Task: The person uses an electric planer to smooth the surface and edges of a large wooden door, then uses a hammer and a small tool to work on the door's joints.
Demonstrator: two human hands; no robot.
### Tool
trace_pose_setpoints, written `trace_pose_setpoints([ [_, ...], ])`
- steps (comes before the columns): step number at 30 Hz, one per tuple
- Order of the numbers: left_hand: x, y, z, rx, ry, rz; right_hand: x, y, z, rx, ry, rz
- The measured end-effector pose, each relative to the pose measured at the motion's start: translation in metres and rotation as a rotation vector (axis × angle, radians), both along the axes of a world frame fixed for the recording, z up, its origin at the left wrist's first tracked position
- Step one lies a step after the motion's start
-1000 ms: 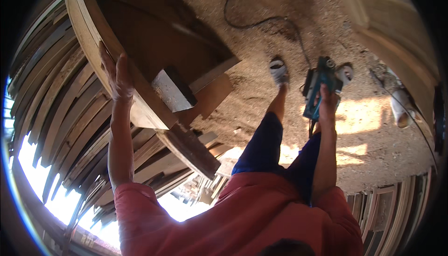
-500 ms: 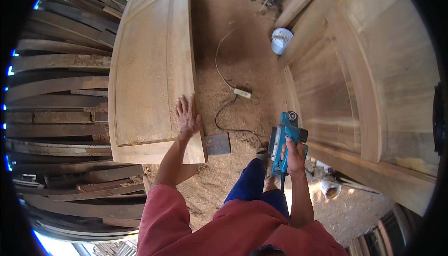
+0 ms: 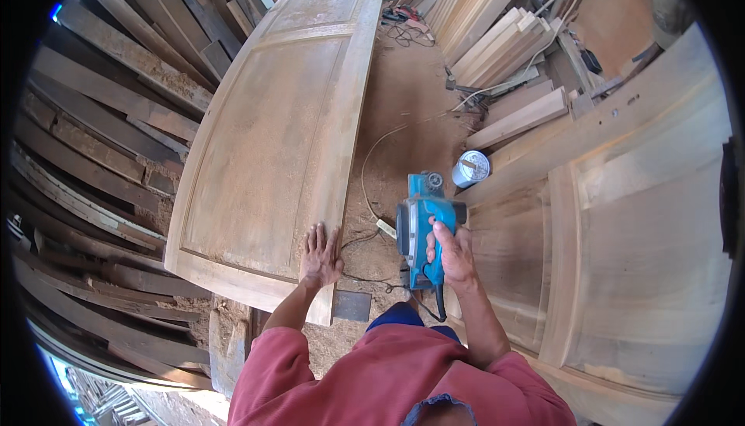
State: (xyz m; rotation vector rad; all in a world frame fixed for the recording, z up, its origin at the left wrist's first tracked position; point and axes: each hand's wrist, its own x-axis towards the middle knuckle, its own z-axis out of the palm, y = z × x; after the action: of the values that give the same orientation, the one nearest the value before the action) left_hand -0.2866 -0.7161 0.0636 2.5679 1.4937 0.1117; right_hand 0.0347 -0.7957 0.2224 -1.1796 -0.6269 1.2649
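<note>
A wooden panelled door, dusted with shavings, lies raised above the ground on the left. My left hand rests flat on its near right edge, fingers spread. In my right hand is a teal electric hand planer, gripped by its handle and held in the air to the right of the door, apart from it. A dark cord hangs from the planer's near end. Between door and planer, a white socket block on the ground joins a pale extension cable.
Stacked old boards fill the left side. A second panelled door stands along the right. By its far end is a white bucket with a stick in it. Timber lengths lean at the back, and shavings cover the ground.
My view has turned, bringing more of the door's far end and the back timber into sight. The planer has lifted and come closer to the door; my left hand stays on its edge.
</note>
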Motion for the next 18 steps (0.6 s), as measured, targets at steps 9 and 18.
trace_pose_setpoints([
  [9, -0.002, -0.005, 0.018, -0.109, 0.010, 0.079, 0.014, 0.049, -0.051, -0.260, -0.100, 0.222],
  [18, 0.005, -0.004, 0.022, -0.118, -0.023, 0.251, 0.060, 0.136, -0.057, -0.304, -0.231, 0.361],
])
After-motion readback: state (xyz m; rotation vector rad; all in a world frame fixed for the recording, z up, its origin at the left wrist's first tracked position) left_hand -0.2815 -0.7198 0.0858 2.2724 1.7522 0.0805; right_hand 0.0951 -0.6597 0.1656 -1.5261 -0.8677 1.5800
